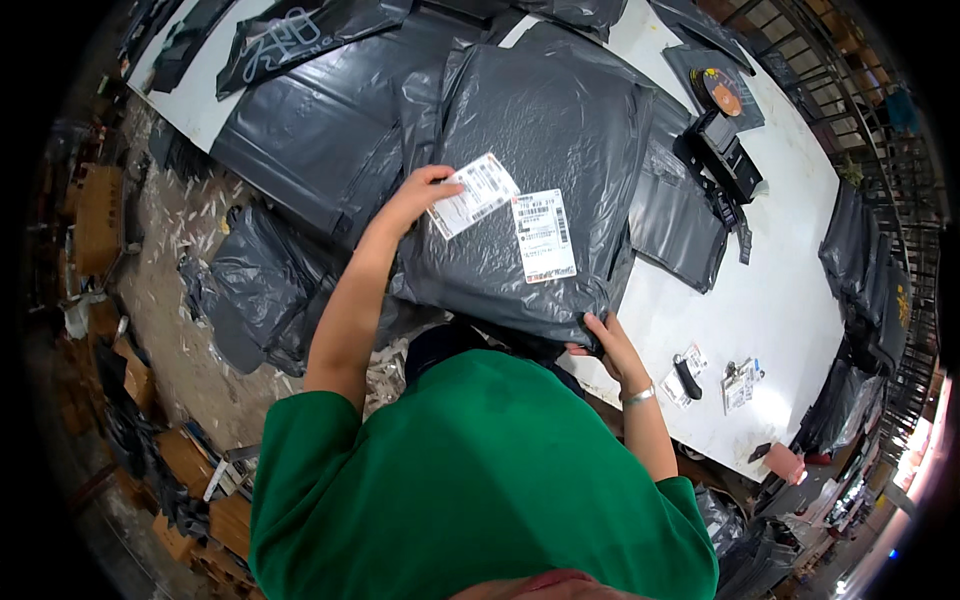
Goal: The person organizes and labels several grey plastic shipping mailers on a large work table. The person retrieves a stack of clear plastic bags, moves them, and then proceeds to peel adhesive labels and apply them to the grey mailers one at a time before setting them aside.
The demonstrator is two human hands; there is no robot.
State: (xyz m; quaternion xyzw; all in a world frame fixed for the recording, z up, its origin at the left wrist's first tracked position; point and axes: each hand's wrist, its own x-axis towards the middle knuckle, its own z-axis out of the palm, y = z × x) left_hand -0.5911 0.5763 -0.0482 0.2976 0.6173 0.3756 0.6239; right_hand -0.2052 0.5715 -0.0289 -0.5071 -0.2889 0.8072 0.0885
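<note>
A large package in shiny black plastic (pixel 560 110) lies in front of me, its near edge by my body. My left hand (pixel 412 198) is closed on a white printed label (pixel 488 185), thumb on top, over the package's left half. Whether that label is stuck down or how many layers it has, I cannot tell. Just right of it a second white label (pixel 547 240) lies flat on the plastic. My right hand (pixel 612 348), with a bracelet at the wrist, grips the package's near right corner, its thumb on top and the fingers partly hidden beneath.
More black plastic bags (pixel 310 130) cover the white table (pixel 800 215) at left and back. On the right lie a black boxy device (pixel 722 155), small label stacks (pixel 740 386), a small black object (pixel 687 378) and a pink item (pixel 785 463). Scraps litter the floor (pixel 180 340) at left.
</note>
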